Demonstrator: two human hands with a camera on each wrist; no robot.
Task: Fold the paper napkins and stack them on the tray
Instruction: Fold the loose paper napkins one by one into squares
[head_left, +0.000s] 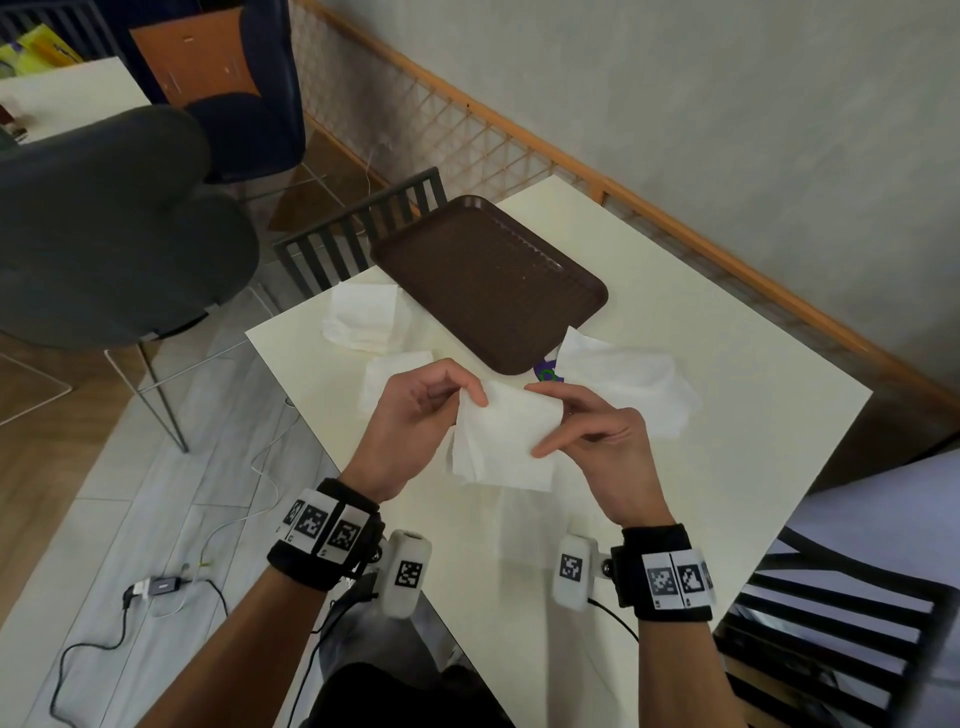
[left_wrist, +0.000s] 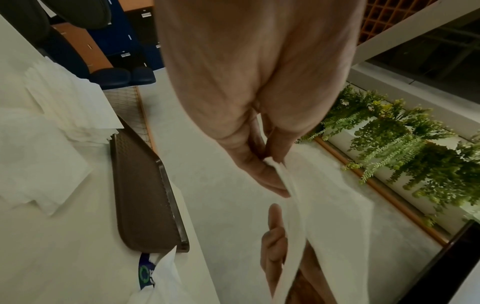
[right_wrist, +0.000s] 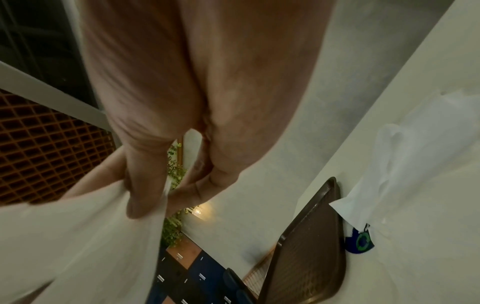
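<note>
Both hands (head_left: 415, 415) (head_left: 602, 441) pinch one napkin (head_left: 506, 436); no writing legible.

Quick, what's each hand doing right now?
Left hand: pinches the napkin at its upper left corner.
Right hand: pinches the same napkin's right edge.

Two bare forearms, no sleeves. Left hand (head_left: 415, 415) and right hand (head_left: 597, 441) bare, no gloves or rings visible. Black fabric wristband (head_left: 324, 540) on left wrist, white panels with black square-pattern markers. Matching black wristband (head_left: 667, 571) on right wrist, same markers. White rounded camera pod (head_left: 405, 571) on inner left wrist, one marker; second white pod (head_left: 574, 571) on right. Thin black cable (head_left: 615, 621) trails from right pod.
</note>
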